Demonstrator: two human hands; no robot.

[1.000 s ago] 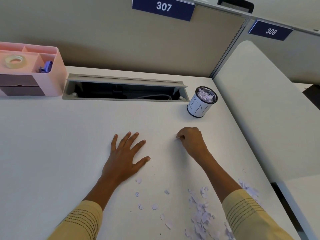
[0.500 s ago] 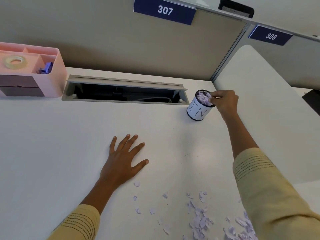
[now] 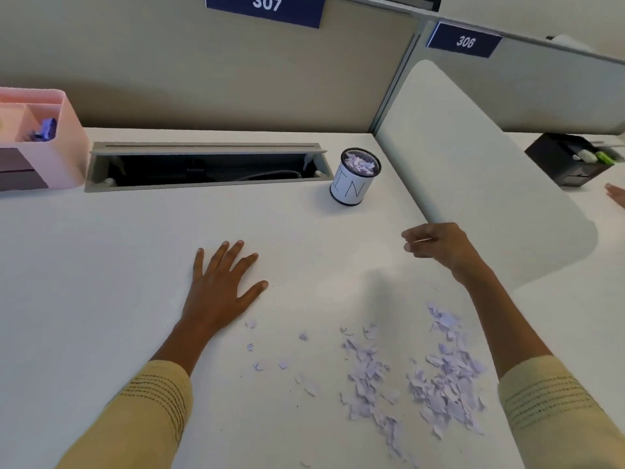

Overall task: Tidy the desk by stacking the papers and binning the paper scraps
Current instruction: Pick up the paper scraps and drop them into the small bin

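Lilac paper scraps (image 3: pixel 368 374) lie scattered on the white desk (image 3: pixel 101 299) near its front, with a second heap of scraps (image 3: pixel 446 387) to their right. A small white bin (image 3: pixel 350 189) with a black mesh rim stands at the back, and scraps fill it to the top. My left hand (image 3: pixel 220 292) lies flat on the desk with its fingers spread, just behind the loose scraps. My right hand (image 3: pixel 436 247) hovers above the desk between the bin and the heaps. Its fingers are loosely curled, thumb and forefinger stand apart, and I see nothing held between them.
A pink organiser (image 3: pixel 54 157) stands at the back left. An open cable trough (image 3: pixel 203 169) runs along the back of the desk. A white rounded divider (image 3: pixel 480 184) borders the right side. Beyond it are a black box (image 3: pixel 568 160) and another person's hand (image 3: pixel 617 194).
My right hand carried a pinched scrap from the desk to the bin, and has now come back down toward the heaps. My left hand stayed flat.
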